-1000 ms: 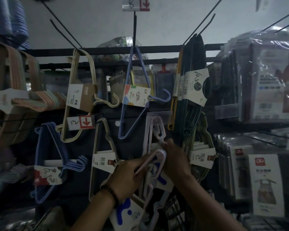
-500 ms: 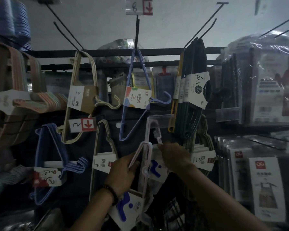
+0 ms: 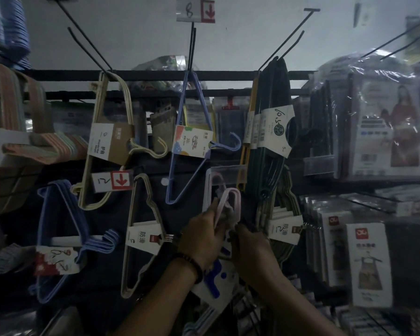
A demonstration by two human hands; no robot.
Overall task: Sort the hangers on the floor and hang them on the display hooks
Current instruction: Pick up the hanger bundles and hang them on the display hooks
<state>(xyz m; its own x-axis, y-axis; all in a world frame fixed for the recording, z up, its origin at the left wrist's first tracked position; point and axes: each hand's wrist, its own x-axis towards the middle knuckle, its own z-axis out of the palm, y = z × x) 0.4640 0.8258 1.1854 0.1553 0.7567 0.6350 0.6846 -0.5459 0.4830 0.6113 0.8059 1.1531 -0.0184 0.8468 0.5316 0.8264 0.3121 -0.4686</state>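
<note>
Fingers [image 3: 211, 214] of left hand [image 3: 204, 238] and right hand [image 3: 250, 251] clamped the pale pink plastic hanger bundle [image 3: 230, 202], lifted higher, almost hooked

Black rack bar [image 3: 155, 75] carries long wire hooks [image 3: 192, 47] — cream hangers [image 3: 109, 141], a blue hanger [image 3: 193, 144] and dark green hangers [image 3: 274, 93] hang there

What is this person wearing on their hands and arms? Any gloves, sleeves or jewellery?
No gloves: the left hand and right hand are bare. The left forearm and right forearm are bare too, with no sleeve in view. The only thing worn is a dark beaded bracelet around the left wrist. No ring or watch shows in this dim picture.
</note>
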